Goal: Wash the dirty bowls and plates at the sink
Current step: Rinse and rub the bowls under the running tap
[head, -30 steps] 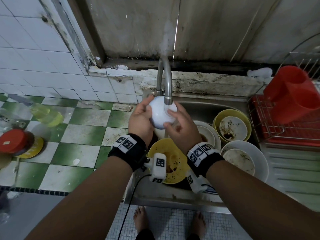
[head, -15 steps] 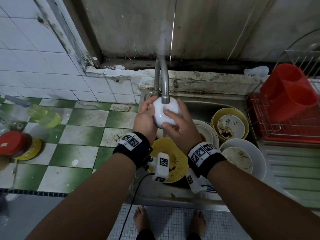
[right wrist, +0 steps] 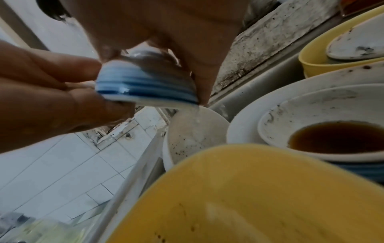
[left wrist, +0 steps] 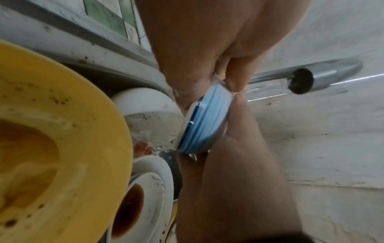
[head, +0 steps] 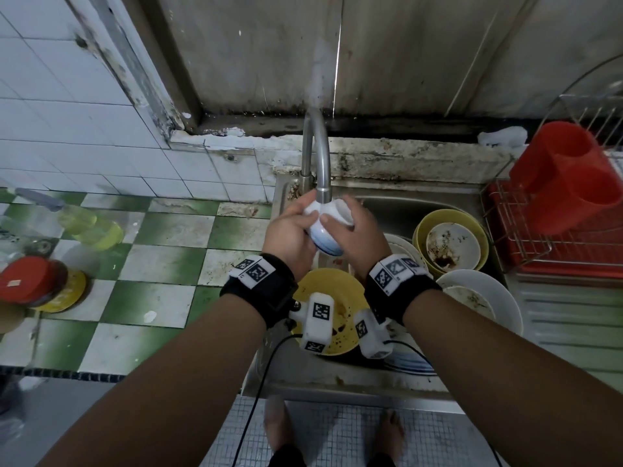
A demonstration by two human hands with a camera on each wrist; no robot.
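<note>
A small white bowl with blue bands (head: pixel 323 235) (left wrist: pixel 204 121) (right wrist: pixel 145 85) is held upside down under the metal tap (head: pixel 322 183) (left wrist: pixel 307 78). My left hand (head: pixel 291 230) grips its left side and my right hand (head: pixel 354 234) grips its right side, thumbs on the outside. Water runs off the bowl's rim (right wrist: pixel 196 113). Below it in the sink (head: pixel 387 197) lie a dirty yellow bowl (head: pixel 332 308) (right wrist: pixel 249 197), a white bowl with brown liquid (right wrist: pixel 332 136) and a white bowl inside a yellow one (head: pixel 451 244).
A red cutlery holder (head: pixel 573 183) sits in a wire drying rack (head: pixel 539 257) at the right. On the green-and-white tiled counter (head: pixel 151 264) at the left stand a yellowish bottle (head: pixel 91 227) and a red-lidded jar (head: pixel 27 281). A large white plate (head: pixel 482 301) leans front right.
Both hands have turned the bowl under the tap, so its blue-banded side now faces me instead of the plain white bottom. The hands stay under the spout.
</note>
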